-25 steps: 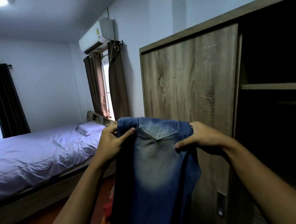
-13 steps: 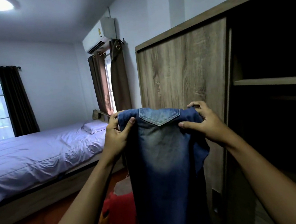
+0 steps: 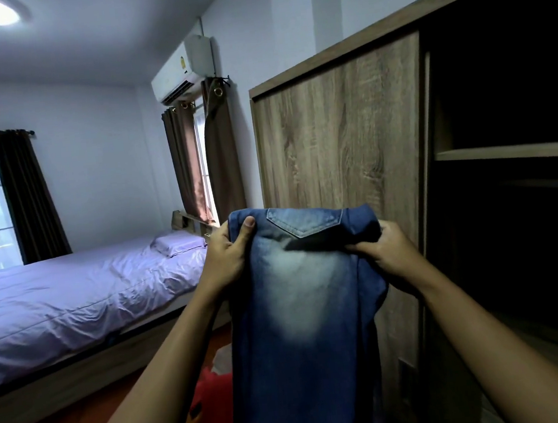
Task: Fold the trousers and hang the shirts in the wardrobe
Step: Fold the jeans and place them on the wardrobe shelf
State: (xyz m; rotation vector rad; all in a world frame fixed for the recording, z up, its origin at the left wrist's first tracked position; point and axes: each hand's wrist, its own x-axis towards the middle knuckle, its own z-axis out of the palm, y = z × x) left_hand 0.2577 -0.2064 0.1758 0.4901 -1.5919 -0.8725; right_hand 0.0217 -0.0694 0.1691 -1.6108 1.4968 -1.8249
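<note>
Here, the left grip (image 3: 227,256) pinches the upper left edge of the jeans (image 3: 300,329), thumb laid over the front. The right grip (image 3: 390,256) is clamped on a bunched fold at the upper right edge. The jeans hang straight down between both forearms, back pocket facing the camera, in front of the wardrobe door (image 3: 339,143). Low behind the denim sits something red (image 3: 215,400), perhaps a basket. A bed (image 3: 73,301) stands at the left.
</note>
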